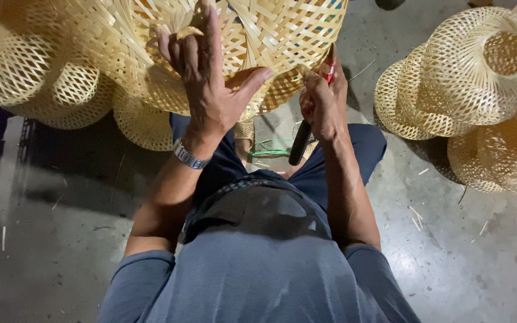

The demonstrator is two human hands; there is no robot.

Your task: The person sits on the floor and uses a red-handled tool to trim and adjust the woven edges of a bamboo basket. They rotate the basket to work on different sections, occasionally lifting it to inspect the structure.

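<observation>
The woven bamboo basket [151,36] sat directly ahead of the person, above the knees. The left hand [207,78] gripped its rim, fingers [178,48] hooked through the weave. The right hand [324,101], at the basket's lower right edge, was clenched around a black-handled cutting tool [302,140]. Finished baskets [480,78] lay on the floor to the right of it.
</observation>
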